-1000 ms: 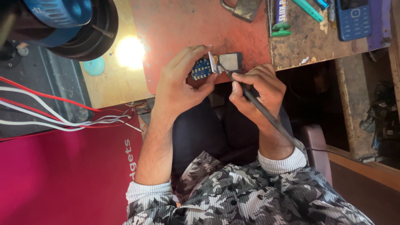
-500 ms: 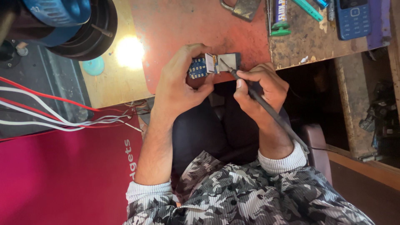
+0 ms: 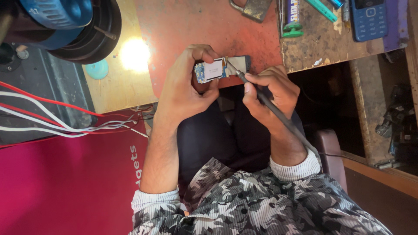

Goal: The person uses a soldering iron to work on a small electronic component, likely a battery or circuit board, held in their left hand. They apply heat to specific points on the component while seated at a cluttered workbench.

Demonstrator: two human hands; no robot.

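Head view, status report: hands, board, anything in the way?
Left hand grips small blue circuit board with white label. Right hand holds dark soldering iron, tip on board's right end. Blue keypad phone lies apart; nothing blocking.

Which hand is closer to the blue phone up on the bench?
The right hand. It sits below and to the left of the blue phone, holding a soldering iron. The left hand is farther left, gripping a small circuit board.

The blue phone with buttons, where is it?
In the head view, the blue button phone lies at the top right on the worn wooden workbench, beside a purple block, beyond the right hand.
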